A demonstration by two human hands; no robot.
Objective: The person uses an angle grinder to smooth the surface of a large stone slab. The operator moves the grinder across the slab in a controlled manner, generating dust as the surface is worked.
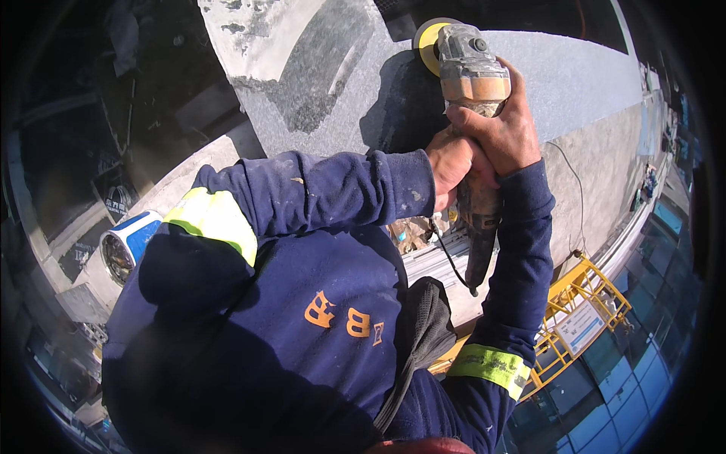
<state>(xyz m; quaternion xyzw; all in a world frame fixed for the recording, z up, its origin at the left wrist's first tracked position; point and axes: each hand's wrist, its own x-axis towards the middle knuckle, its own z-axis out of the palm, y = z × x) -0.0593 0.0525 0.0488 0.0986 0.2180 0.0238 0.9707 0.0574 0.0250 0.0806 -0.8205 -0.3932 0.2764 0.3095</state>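
My two hands hold an angle grinder [475, 68] with a grey, dusty gear head, an orange band and a long dark body. Its yellow disc [429, 47] sits over a grey concrete surface [333, 113]; whether it touches cannot be told. My right hand [514, 121] wraps round the body just below the orange band, thumb across it. Lower down, my left hand [456, 163] is closed round the body, partly overlapped by the right. A dark cord [454, 265] curves beside the tool's lower end. The concrete is patchy, with pale, dark and smooth grey areas, and shadow falls beside the disc.
A blue and white cylindrical container [128, 246] lies at the left, near my left arm. At lower right stands a yellow metal frame [582, 303] bearing a white sign. Blue glass panels [628, 378] spread beyond it. A thin wire [578, 189] hangs along the concrete side face.
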